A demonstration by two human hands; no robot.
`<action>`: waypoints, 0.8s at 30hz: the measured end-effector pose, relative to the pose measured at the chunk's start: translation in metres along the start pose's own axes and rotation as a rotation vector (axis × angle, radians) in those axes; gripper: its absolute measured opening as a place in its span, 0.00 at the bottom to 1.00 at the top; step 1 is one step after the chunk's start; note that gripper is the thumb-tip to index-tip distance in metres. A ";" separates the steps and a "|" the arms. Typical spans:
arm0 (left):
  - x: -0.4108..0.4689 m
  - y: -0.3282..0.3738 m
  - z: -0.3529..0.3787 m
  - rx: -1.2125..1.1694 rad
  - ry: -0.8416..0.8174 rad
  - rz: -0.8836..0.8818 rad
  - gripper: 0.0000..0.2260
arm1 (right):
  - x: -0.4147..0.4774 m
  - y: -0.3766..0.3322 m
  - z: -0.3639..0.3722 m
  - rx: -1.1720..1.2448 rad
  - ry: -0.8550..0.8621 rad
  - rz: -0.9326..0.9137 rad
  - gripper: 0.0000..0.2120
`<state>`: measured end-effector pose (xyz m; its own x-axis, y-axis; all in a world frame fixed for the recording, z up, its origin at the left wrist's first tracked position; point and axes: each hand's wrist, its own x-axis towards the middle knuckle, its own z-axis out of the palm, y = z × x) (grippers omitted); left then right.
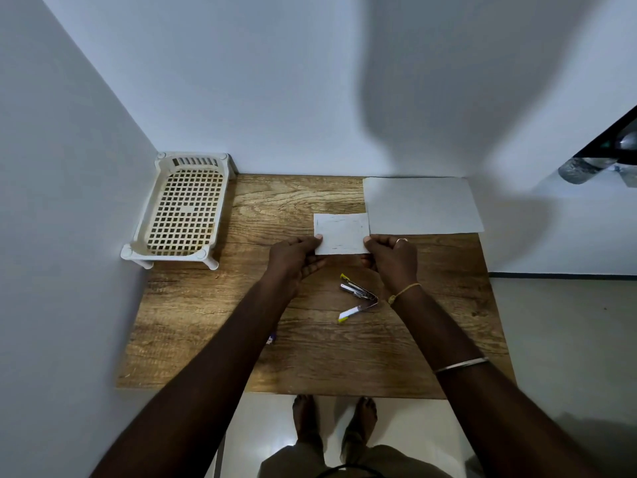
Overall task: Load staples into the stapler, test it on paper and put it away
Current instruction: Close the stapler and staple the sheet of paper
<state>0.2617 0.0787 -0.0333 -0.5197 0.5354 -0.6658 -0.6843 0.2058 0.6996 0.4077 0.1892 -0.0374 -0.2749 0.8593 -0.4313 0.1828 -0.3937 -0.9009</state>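
Observation:
A small white piece of paper (341, 233) is held up over the middle of the wooden table (213, 326). My left hand (296, 258) pinches its lower left corner, and my right hand (391, 257) pinches its lower right corner. Just below my right hand, a stapler (358, 298) with yellow ends lies swung wide open on the table, touched by neither hand. A small purple and white object (272, 339) peeks out from under my left forearm; I cannot tell what it is.
A cream plastic mesh tray (182, 212) on short legs stands at the table's back left corner against the walls. A large white sheet of paper (422, 205) lies at the back right. The table's front edge is near my feet.

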 end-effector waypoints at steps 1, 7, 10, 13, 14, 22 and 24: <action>0.002 0.001 0.000 0.000 0.003 0.001 0.05 | 0.002 0.000 0.001 -0.008 -0.002 0.006 0.01; 0.008 0.002 -0.003 0.008 0.016 0.003 0.05 | 0.007 0.003 0.006 -0.053 0.007 0.011 0.04; 0.010 0.002 -0.005 0.010 0.019 -0.006 0.05 | 0.008 0.005 0.007 -0.065 0.012 0.006 0.04; 0.013 0.002 -0.005 0.014 0.017 -0.011 0.05 | 0.011 0.005 0.007 -0.082 0.020 -0.003 0.03; 0.013 0.003 -0.005 0.013 0.017 -0.011 0.04 | 0.012 0.004 0.008 -0.080 0.021 0.001 0.03; 0.033 0.008 0.003 0.036 0.085 -0.002 0.04 | 0.030 0.005 0.017 -0.072 0.018 0.058 0.03; 0.040 0.008 0.006 0.055 0.106 0.000 0.04 | 0.035 0.008 0.021 -0.083 0.034 0.071 0.04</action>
<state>0.2392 0.1067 -0.0527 -0.5727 0.4462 -0.6877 -0.6570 0.2518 0.7106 0.3798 0.2094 -0.0606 -0.2263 0.8415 -0.4905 0.2781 -0.4268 -0.8605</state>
